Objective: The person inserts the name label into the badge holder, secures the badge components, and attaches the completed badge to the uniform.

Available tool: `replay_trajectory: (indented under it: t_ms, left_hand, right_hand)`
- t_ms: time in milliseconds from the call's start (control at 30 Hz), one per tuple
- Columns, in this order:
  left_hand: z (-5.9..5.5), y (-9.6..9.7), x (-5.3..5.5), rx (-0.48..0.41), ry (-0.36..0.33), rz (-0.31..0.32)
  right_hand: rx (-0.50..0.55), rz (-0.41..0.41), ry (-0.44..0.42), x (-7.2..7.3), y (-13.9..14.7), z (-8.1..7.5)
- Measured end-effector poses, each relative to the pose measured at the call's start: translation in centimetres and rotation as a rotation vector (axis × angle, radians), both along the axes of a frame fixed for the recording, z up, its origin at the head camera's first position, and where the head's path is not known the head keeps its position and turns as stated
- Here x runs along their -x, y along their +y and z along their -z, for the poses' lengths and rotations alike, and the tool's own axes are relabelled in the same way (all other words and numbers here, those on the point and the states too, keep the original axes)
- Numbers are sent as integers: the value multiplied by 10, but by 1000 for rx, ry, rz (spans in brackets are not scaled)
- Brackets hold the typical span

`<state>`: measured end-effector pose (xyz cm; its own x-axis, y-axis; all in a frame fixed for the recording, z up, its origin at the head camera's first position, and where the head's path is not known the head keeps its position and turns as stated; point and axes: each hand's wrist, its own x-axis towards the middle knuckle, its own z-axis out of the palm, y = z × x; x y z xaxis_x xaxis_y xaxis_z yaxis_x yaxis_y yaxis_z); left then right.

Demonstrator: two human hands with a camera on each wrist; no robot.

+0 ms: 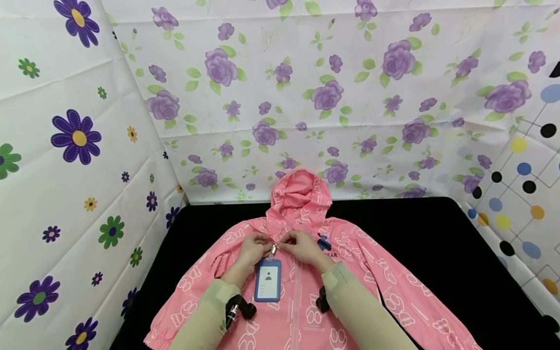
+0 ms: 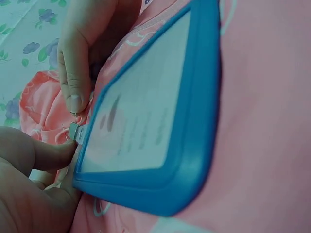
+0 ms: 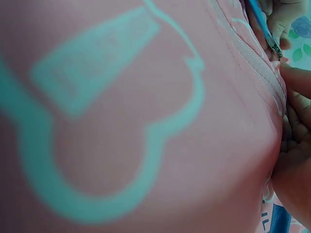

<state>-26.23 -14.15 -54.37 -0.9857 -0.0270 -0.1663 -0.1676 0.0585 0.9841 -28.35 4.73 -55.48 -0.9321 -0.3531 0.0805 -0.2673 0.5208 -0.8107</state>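
A pink hooded jacket [image 1: 363,253] with white printed outlines lies spread front up. On its chest rests a blue-framed ID badge [image 1: 268,280] with a white card, its small metal clip [image 1: 273,250] at the top edge. My left hand [image 1: 253,252] pinches that clip; in the left wrist view the thumb [image 2: 60,154] presses against it. Just across from it, my right hand [image 1: 304,247] pinches the jacket fabric below the hood. The right wrist view shows its fingers curled at the cloth beside the zipper [image 3: 257,63]. Whether the clip bites the fabric is hidden.
Under the jacket is a black tabletop [image 1: 415,218]. White flowered cloth [image 1: 306,97] hangs behind it, with more patterned cloth on the left and right. The hood [image 1: 302,194] lies toward the back edge. Black wrist cameras [image 1: 247,310] sit below both hands.
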Motion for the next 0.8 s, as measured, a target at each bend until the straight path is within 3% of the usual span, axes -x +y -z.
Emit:
replay_trajectory:
  t_ms: [467,800]
  left_hand:
    - [-1,4,1,-49,-22,-77]
    - [-1,9,7,-13,-7,-112]
  right_hand:
    - [96,18,-41,4,6,4]
    - [110,26,-42,6,7,2]
